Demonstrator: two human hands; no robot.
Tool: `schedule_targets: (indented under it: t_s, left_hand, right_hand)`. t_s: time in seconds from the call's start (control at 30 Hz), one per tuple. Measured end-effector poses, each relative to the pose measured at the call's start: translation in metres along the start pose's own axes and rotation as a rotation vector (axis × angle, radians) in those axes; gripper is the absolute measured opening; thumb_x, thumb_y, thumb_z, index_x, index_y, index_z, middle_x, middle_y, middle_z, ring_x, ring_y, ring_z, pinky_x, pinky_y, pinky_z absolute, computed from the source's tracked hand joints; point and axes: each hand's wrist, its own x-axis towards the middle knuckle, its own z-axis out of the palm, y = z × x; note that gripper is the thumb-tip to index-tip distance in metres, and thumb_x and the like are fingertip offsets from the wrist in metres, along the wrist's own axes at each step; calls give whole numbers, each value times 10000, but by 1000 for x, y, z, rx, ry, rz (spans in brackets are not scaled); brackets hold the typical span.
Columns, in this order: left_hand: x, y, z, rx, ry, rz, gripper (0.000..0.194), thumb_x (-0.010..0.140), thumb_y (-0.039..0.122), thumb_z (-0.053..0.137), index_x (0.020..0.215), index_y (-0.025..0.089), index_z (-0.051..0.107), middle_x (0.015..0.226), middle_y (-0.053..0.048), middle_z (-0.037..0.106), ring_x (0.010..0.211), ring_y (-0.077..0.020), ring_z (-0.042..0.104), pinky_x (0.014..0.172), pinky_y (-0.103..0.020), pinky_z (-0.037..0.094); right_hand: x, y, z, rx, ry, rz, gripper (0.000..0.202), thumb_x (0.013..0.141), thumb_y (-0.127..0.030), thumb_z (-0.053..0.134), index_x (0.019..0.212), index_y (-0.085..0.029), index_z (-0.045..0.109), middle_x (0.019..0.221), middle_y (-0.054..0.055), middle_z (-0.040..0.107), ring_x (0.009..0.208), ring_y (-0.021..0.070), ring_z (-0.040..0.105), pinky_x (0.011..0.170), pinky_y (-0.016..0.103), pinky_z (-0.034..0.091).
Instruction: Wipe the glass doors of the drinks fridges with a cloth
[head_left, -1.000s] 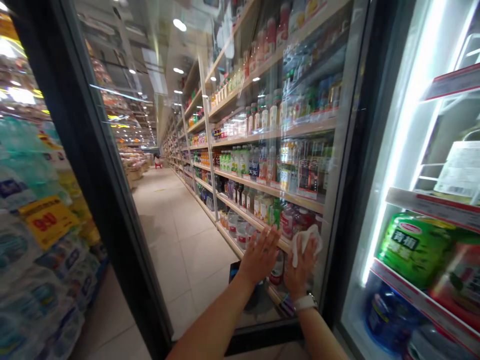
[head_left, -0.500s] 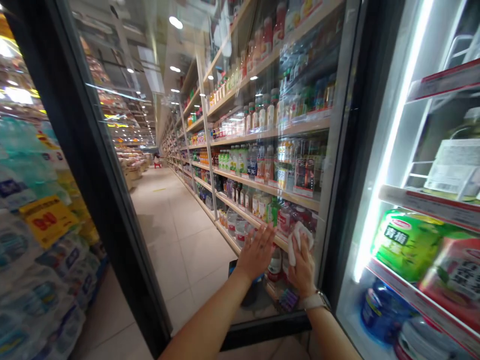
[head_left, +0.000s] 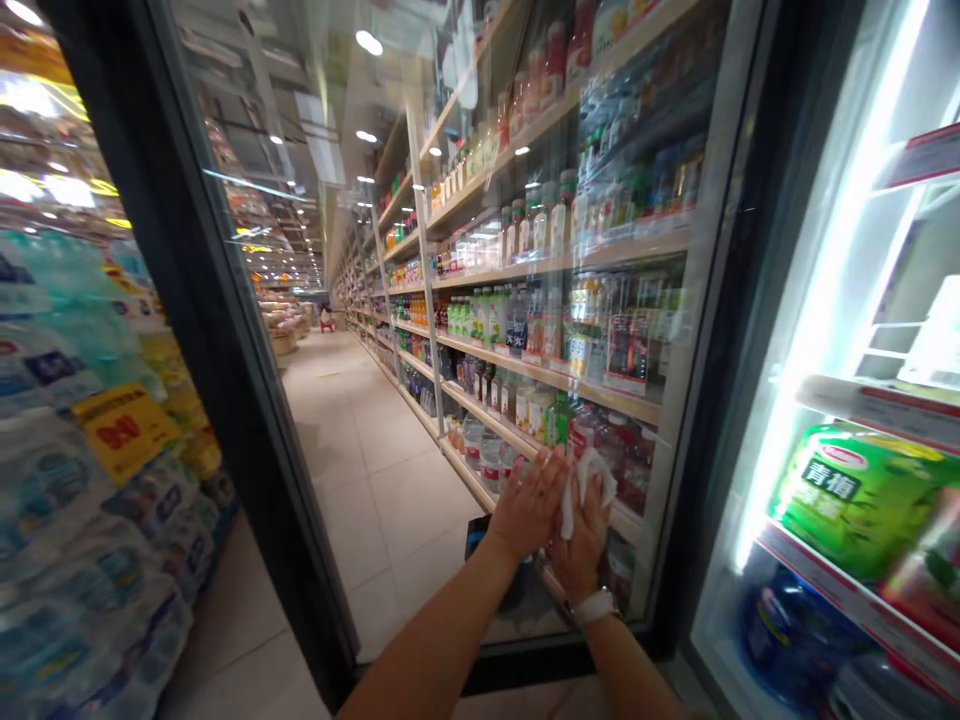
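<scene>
Both of my hands are at the lower part of a glass door [head_left: 420, 610] with a black frame. My left hand [head_left: 529, 505] lies against the pane with its fingers stretched out and holds nothing. Close beside it, my right hand [head_left: 581, 550] presses a crumpled white wipe [head_left: 596, 480] to the glass. The wipe shows above and between the fingers, and part of it is hidden beneath them. A light-banded watch [head_left: 598, 606] sits on my right wrist. Bottles on shelves appear in the glass behind both hands.
On the right a lit cooler holds a green drink pack [head_left: 855, 500] and blue bottles [head_left: 799, 635]. Wrapped bottle packs [head_left: 67, 560] are stacked at the left, with a yellow price sign [head_left: 124, 430] on them. A tiled aisle [head_left: 337, 430] shows through the pane.
My right hand has slid left across the glass with the wipe and is now right beside my left hand. The view has shifted slightly; my left hand stays flat on the pane.
</scene>
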Motion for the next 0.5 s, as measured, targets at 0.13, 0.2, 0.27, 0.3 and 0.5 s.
schedule_targets:
  t_s: [0.13,0.2,0.27,0.3,0.5]
  left_hand:
    - [-4,-2,3,-23,-47,30,578,902,328,443,1449,145,411,1569,-121,307,1457,-272,254,1164,-460,247]
    - [-2,-2,1,-32,-42,17,583,906,354,448,1449,145,412,1562,-122,323,1462,-274,240,1172,-463,229]
    - [0,-1,-1,-28,-22,-8,580,916,379,453,1452,162,410,1566,-102,320,1472,-265,212,1182,-462,208]
    - [2,0,-3,-22,-17,-19,579,920,388,456,1455,172,405,1570,-88,313,1478,-258,196,1186,-459,202]
    - [4,1,-6,-29,-51,-25,604,921,400,472,1477,187,366,1560,-80,329,1483,-248,186,1185,-450,217]
  right_hand:
    - [-5,-9,1,54,-35,-104,603,955,-233,291,1544,-191,173,1531,174,356,1441,326,288,1112,621,285]
    - [0,-1,-3,46,-49,-130,602,956,-232,310,1543,-209,178,1537,164,350,1442,314,288,1116,616,281]
    - [7,13,-9,33,-56,-118,588,961,-239,314,1538,-216,200,1541,160,344,1447,318,274,1118,637,264]
    - [11,21,-13,29,-50,-97,580,964,-243,313,1535,-213,213,1545,161,337,1451,325,263,1119,653,252]
    - [35,73,-37,9,87,131,565,976,-311,327,1516,-158,273,1582,191,237,1453,394,220,1108,710,224]
